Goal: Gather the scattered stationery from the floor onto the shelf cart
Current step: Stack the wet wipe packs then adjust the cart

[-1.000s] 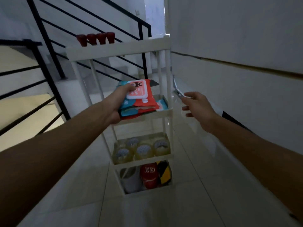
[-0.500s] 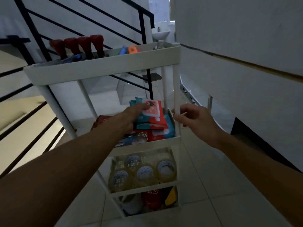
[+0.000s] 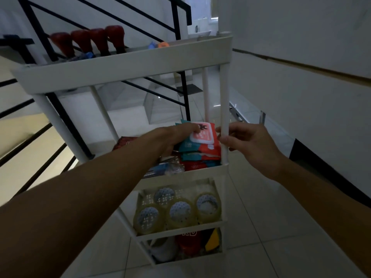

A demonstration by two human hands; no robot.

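Left hand [image 3: 172,137] fingertips hidden under packet stack [image 3: 198,145] on shelf cart [image 3: 128,63]. Bottom-tier contents dim, unidentifiable. Packet print illegible.

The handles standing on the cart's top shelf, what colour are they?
Dark red handles, seen in the head view.

White shelf cart [image 3: 128,66]. Four dark red handles [image 3: 88,40] on top, plus a small blue bit [image 3: 152,45] and an orange bit [image 3: 163,44]. Red and teal packs [image 3: 200,146] on the second shelf, pink label with a black cat shape. Clear yellowish tape rolls [image 3: 178,211] with dotted white middles. Red, yellow, black and white things [image 3: 192,242] at the bottom. Black stair railing [image 3: 180,21]. Pale shiny floor tiles [image 3: 271,227].
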